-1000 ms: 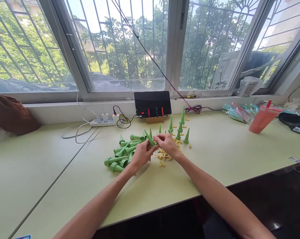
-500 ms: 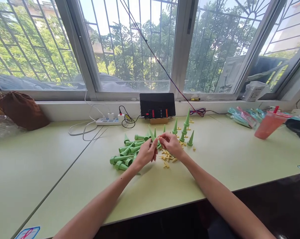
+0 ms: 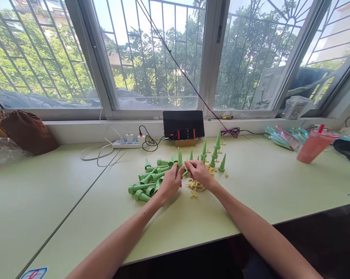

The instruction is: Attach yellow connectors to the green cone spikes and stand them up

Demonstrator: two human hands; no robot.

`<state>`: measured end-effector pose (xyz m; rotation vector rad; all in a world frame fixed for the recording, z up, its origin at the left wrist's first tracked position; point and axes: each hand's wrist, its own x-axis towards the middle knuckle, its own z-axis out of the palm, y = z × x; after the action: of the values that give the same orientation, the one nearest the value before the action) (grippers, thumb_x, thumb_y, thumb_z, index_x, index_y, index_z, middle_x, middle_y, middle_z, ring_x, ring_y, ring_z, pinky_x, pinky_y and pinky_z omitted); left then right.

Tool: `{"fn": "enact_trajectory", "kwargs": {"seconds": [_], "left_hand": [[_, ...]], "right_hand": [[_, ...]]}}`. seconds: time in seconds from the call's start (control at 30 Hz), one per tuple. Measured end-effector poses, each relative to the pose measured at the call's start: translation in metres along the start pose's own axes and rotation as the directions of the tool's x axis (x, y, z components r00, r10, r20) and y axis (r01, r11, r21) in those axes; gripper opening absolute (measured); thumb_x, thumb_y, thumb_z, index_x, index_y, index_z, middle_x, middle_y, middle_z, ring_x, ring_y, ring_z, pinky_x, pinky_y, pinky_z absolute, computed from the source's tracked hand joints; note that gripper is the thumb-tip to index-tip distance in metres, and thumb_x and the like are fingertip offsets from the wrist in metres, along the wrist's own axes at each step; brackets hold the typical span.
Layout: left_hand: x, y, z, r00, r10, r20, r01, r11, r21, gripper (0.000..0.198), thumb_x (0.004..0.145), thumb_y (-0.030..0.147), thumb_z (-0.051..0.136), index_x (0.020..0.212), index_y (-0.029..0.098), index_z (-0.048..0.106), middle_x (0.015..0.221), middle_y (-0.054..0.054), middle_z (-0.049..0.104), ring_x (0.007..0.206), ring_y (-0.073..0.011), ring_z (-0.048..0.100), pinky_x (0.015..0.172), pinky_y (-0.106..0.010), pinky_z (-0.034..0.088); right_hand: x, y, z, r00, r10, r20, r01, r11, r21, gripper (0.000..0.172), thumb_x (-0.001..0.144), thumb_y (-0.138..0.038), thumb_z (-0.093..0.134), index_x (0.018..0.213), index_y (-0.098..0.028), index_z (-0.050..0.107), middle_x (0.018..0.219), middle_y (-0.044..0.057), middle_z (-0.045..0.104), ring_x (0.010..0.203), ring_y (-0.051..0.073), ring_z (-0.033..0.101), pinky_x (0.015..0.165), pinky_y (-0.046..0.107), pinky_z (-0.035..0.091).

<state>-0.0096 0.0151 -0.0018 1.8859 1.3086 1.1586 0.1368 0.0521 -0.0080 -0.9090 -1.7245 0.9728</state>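
Illegibly small phone digits (image 3: 189, 134) behind green cones (image 3: 191, 155)

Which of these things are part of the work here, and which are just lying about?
Seemingly in the job:
- green cone in the left hand
- other green cones
- small yellow T-shaped pieces

Apparently just lying about:
- red cup
- brown bag
- white power strip

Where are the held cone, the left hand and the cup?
Held cone (image 3: 179, 158): head view, on its tapered body.
Left hand (image 3: 170, 181): head view, on its back.
Cup (image 3: 316, 147): head view, on its side wall.
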Motion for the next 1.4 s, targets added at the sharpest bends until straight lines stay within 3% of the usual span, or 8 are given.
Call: {"fn": "enact_trajectory", "kwargs": {"seconds": [0.2, 0.3, 0.43, 0.7, 0.97, 1.1, 1.27, 1.4], "left_hand": [[0.005, -0.008, 0.002, 0.997, -0.032, -0.076, 0.026, 0.996, -0.082, 0.032, 0.091, 0.049, 0.039, 0.077, 0.021, 0.043, 0.058, 0.003, 0.060, 0.041, -0.0118, 0.055, 0.047, -0.024, 0.041], [0.007, -0.009, 0.001, 0.990, -0.064, -0.122, 0.050, 0.992, -0.117, 0.032, 0.091, 0.048, 0.040, 0.075, 0.020, 0.045, 0.054, 0.003, 0.057, 0.042, -0.0121, 0.054, 0.049, -0.024, 0.043], [0.005, -0.004, -0.002, 0.981, -0.114, -0.156, 0.085, 0.979, -0.184, 0.034, 0.090, 0.048, 0.039, 0.071, 0.021, 0.043, 0.046, 0.005, 0.051, 0.036, -0.0103, 0.045, 0.042, -0.023, 0.036], [0.004, -0.006, 0.003, 0.970, -0.162, -0.180, 0.126, 0.973, -0.195, 0.033, 0.091, 0.046, 0.035, 0.069, 0.023, 0.036, 0.037, 0.008, 0.039, 0.033, -0.0106, 0.038, 0.043, -0.024, 0.028], [-0.002, -0.006, 0.011, 0.980, -0.064, -0.186, 0.058, 0.998, -0.040, 0.026, 0.093, 0.040, 0.034, 0.073, 0.023, 0.035, 0.042, 0.009, 0.040, 0.037, -0.0122, 0.042, 0.051, -0.027, 0.031], [-0.003, -0.003, 0.010, 0.987, -0.065, -0.145, 0.053, 0.995, -0.080, 0.028, 0.093, 0.043, 0.035, 0.074, 0.023, 0.035, 0.040, 0.008, 0.041, 0.037, -0.0123, 0.043, 0.049, -0.025, 0.032], [0.000, 0.001, 0.008, 0.985, -0.108, -0.138, 0.073, 0.967, -0.243, 0.029, 0.092, 0.046, 0.037, 0.075, 0.022, 0.035, 0.045, 0.008, 0.042, 0.033, -0.0091, 0.040, 0.041, -0.022, 0.030], [-0.001, 0.006, 0.006, 0.971, -0.192, -0.142, 0.135, 0.931, -0.339, 0.029, 0.091, 0.045, 0.038, 0.072, 0.023, 0.033, 0.047, 0.008, 0.041, 0.033, -0.0082, 0.038, 0.036, -0.021, 0.027]], "right_hand": [[0.000, 0.000, 0.004, 0.992, -0.103, -0.077, 0.091, 0.985, -0.144, 0.044, 0.090, -0.050, 0.047, 0.059, -0.019, 0.045, 0.050, -0.004, 0.042, 0.046, 0.010, 0.037, 0.046, 0.023, 0.030], [-0.002, -0.005, 0.004, 0.982, -0.164, -0.096, 0.147, 0.976, -0.161, 0.031, 0.088, -0.046, 0.054, 0.076, -0.018, 0.055, 0.062, -0.001, 0.055, 0.054, 0.011, 0.047, 0.050, 0.023, 0.036], [-0.004, -0.010, 0.003, 0.979, -0.203, -0.020, 0.199, 0.973, -0.113, 0.025, 0.085, -0.042, 0.060, 0.094, -0.018, 0.059, 0.071, 0.001, 0.062, 0.064, 0.013, 0.056, 0.059, 0.023, 0.043], [-0.005, -0.003, 0.012, 0.975, -0.219, -0.026, 0.215, 0.972, -0.090, 0.022, 0.086, -0.038, 0.058, 0.077, -0.018, 0.060, 0.059, -0.002, 0.055, 0.054, 0.011, 0.044, 0.053, 0.022, 0.036], [-0.004, -0.003, 0.013, 0.985, -0.146, -0.096, 0.134, 0.984, -0.119, 0.044, 0.090, -0.043, 0.048, 0.054, -0.019, 0.042, 0.046, -0.003, 0.042, 0.046, 0.009, 0.036, 0.048, 0.023, 0.029], [-0.002, -0.001, 0.014, 0.990, -0.095, -0.100, 0.082, 0.989, -0.126, 0.046, 0.090, -0.047, 0.047, 0.054, -0.019, 0.042, 0.044, -0.003, 0.042, 0.044, 0.009, 0.037, 0.046, 0.023, 0.028], [-0.002, -0.006, 0.013, 0.984, -0.128, -0.125, 0.111, 0.984, -0.136, 0.030, 0.087, -0.046, 0.053, 0.078, -0.018, 0.059, 0.056, -0.001, 0.056, 0.049, 0.011, 0.047, 0.050, 0.023, 0.037], [-0.002, -0.007, 0.011, 0.979, -0.200, -0.046, 0.193, 0.973, -0.130, 0.025, 0.086, -0.039, 0.058, 0.098, -0.018, 0.061, 0.073, 0.002, 0.064, 0.061, 0.014, 0.056, 0.058, 0.024, 0.044]]}}
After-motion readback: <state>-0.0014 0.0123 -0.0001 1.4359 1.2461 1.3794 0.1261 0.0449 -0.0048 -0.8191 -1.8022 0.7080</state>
